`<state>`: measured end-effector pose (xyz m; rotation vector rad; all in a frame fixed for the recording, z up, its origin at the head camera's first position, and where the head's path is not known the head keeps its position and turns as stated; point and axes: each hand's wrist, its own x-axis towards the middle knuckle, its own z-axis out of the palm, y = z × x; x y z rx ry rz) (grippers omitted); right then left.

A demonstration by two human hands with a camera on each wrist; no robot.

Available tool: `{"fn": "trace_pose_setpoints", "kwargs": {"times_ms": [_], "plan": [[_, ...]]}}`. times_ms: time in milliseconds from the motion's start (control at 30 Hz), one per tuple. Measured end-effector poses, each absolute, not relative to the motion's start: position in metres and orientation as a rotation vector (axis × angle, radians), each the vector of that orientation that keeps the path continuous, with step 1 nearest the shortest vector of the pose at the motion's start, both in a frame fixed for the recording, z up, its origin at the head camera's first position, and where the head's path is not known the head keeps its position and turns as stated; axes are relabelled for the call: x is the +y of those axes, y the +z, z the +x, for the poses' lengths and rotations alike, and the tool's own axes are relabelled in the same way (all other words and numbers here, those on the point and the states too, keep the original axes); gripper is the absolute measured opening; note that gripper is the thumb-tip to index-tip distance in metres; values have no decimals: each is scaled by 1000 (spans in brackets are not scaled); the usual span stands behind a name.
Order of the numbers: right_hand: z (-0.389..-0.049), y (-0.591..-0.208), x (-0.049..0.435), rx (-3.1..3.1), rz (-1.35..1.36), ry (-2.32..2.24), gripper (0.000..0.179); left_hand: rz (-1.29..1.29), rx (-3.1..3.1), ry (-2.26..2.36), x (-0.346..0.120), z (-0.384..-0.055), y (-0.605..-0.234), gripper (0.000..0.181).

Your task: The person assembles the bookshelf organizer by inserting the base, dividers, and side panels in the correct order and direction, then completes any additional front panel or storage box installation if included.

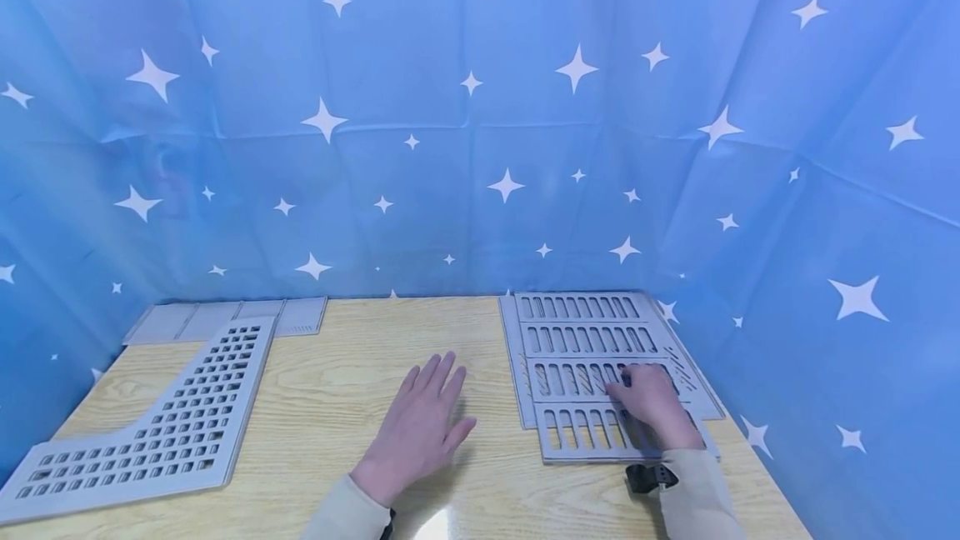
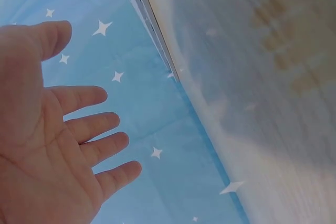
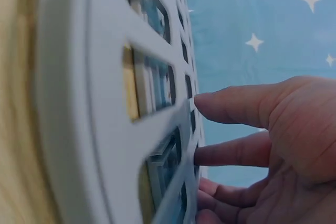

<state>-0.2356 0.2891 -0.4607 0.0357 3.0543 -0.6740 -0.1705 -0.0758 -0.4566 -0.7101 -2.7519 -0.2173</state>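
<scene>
My right hand is over a stack of grey slotted panels on the right of the table. In the right wrist view, its fairly straight thumb and index finger touch the face of a slotted panel; the other fingertips are partly hidden by it. A small dark spot shows by these fingers in the head view, too small to tell what it is. Palm down and fingers extended, my left hand is over the bare middle of the table, holding nothing; the left wrist view shows its spread palm.
An L-shaped grey panel with square holes lies at the left. Behind it, flat grey pieces line the table's back edge. The wood-grain table is bordered by a blue star-patterned curtain.
</scene>
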Motion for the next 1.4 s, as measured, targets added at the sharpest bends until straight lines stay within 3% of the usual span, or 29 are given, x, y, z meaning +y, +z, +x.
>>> {"fn": "trace_pose_setpoints", "kwargs": {"times_ms": [267, 500, 1000, 1167, 1400], "plan": [[-232, -450, 281, 3023, -1, -694, 48, -652, -2789, -296, -90, -175, -451, 65], [-228, -446, 260, 2960, -30, -831, 22, -563, -2775, -386, -111, -180, -448, 65], [-207, -427, 191, 3001, -245, -848, 13, -395, -2753, -473, -154, -187, -436, 64], [-204, -427, 166, 3002, -283, -812, 38, -358, -2768, -489, -162, -189, -434, 64], [-202, -429, 133, 2990, -271, -737, 41, -317, -2765, -518, -171, -188, -432, 63]]}}
